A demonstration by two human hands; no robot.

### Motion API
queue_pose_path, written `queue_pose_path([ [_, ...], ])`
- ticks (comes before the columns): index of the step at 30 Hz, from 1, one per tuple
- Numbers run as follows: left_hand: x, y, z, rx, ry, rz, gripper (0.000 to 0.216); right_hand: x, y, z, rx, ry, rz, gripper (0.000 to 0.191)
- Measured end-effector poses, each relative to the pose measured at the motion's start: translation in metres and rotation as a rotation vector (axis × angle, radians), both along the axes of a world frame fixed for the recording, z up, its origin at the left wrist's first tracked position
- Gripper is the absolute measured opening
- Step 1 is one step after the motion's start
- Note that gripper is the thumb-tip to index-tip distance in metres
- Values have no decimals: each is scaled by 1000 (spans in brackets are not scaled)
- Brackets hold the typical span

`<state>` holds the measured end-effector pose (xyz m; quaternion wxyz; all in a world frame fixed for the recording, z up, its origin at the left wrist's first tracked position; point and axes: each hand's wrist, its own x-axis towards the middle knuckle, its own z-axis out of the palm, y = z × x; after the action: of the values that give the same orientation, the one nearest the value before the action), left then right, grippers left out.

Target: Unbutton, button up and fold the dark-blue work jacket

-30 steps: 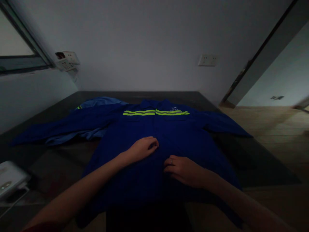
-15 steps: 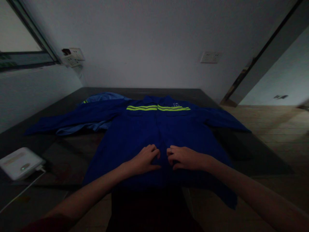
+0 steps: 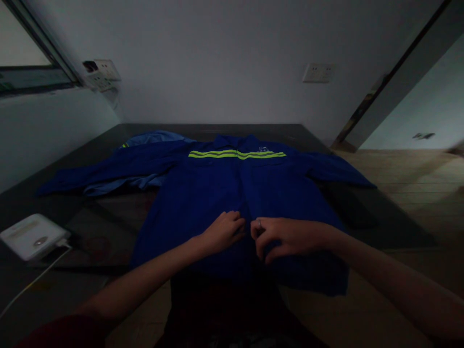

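A dark blue work jacket point(image 3: 217, 188) with yellow-green reflective stripes across the chest lies front-up and spread out on a dark table point(image 3: 108, 227). My left hand point(image 3: 223, 232) and my right hand point(image 3: 286, 237) sit side by side at the jacket's centre front, near the lower hem. Both have their fingers curled and pinching the fabric along the front opening. A ring shows on my right hand. The room is dim.
A lighter blue garment point(image 3: 145, 142) lies under the jacket's left sleeve at the back left. A white device point(image 3: 32, 237) with a white cable sits at the table's left edge. Wall sockets point(image 3: 319, 72) are on the back wall. Wooden floor point(image 3: 416, 179) lies to the right.
Both hands have come together at the jacket's centre front and closed on the fabric. The view has shifted slightly, with the jacket's lower hem drawn toward me.
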<state>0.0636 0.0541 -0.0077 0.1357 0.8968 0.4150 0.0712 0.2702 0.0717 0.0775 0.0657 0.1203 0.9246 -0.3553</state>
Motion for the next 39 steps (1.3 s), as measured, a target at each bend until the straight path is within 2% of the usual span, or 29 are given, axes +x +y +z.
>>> queue_pose_path([
  [7, 9, 3, 4, -5, 58, -9, 15, -10, 0, 16, -70, -15, 138, 10],
  [11, 10, 3, 4, 1, 62, 7, 14, -4, -6, 25, 9, -127, 136, 3],
  [15, 9, -1, 6, 3, 27, 17, 12, 10, -13, 25, 164, -193, 44, 10],
  [18, 6, -15, 14, -20, -39, -9, 13, 21, -18, 21, 232, -142, -35, 13],
  [21, 7, -40, 24, -170, -196, -105, 17, 29, -20, 21, 244, -129, -48, 20],
  [24, 15, -67, 26, -354, -349, -150, 39, 28, -21, 26, 277, -128, -7, 18],
  [26, 24, -79, 22, -418, -386, -93, 40, 24, -22, 29, 289, -123, 27, 12],
  [28, 29, -86, 16, -436, -386, -15, 22, 18, -21, 29, 277, -115, 36, 10],
  [31, 27, -95, 8, -438, -368, -8, 23, 14, -15, 20, 224, -37, -56, 14],
  [34, 16, -106, -5, -449, -380, -98, 24, 16, -1, -3, 276, 101, -279, 27],
  [36, 10, -113, -22, -444, -365, -107, 22, 18, 11, -24, 377, 138, -389, 35],
  [39, 6, -114, -60, -428, -224, 27, 20, 22, 25, -56, 485, 115, -447, 43],
])
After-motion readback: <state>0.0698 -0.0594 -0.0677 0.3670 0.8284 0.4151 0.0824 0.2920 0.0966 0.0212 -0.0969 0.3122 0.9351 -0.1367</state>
